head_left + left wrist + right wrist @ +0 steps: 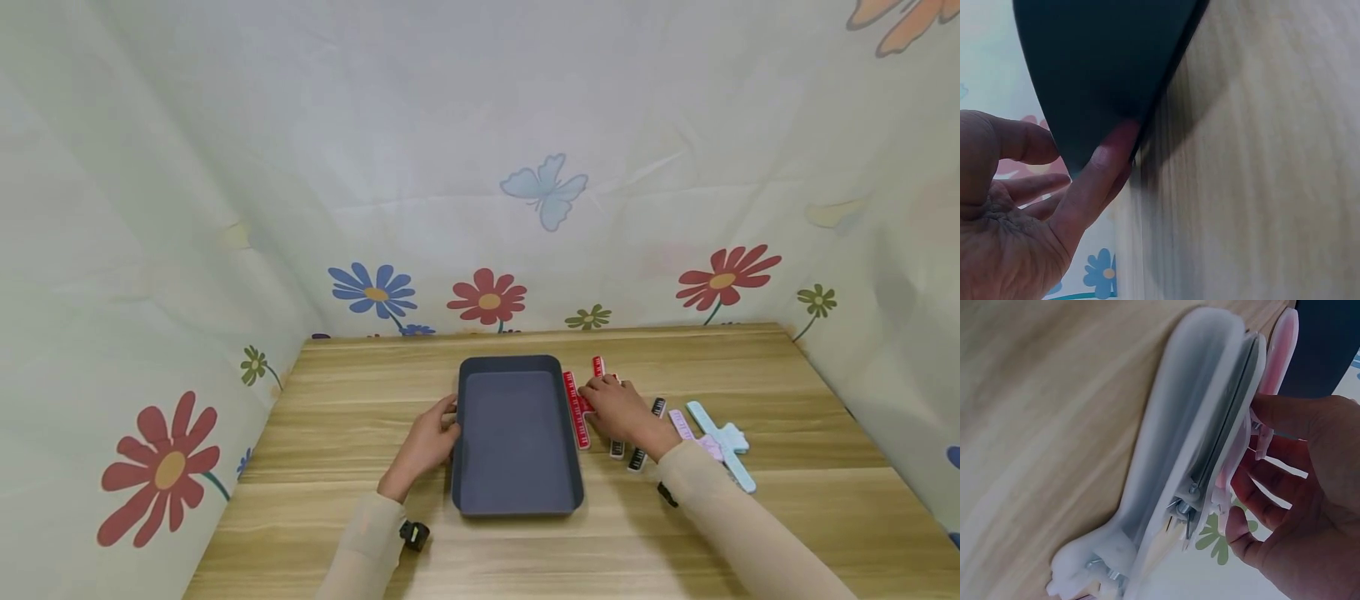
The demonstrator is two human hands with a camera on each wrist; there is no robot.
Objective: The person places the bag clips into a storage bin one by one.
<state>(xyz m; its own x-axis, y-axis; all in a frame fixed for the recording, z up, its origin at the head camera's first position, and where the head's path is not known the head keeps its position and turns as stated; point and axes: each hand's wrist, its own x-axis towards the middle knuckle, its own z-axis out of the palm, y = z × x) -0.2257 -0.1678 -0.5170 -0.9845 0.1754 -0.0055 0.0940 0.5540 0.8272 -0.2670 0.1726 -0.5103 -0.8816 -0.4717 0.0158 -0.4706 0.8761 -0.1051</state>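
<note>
A dark grey rectangular tray (517,442) lies on the wooden table. My left hand (425,440) touches its left wall, and in the left wrist view a fingertip (1107,153) presses low on the tray's outer side (1097,69). Beside the right wall lies a red bag clip (576,411). My right hand (618,408) is over another red bag clip (597,365), pinching it between thumb and fingers and covering most of it. Two black bag clips (637,459) lie under and beside this hand; the right wrist view shows their pale undersides (1179,419) and metal springs.
A purple bag clip (681,425) and a light blue bag clip (738,475) lie crossed close together, right of the right forearm. A printed curtain (420,167) with flowers and a butterfly encloses the table's back and sides.
</note>
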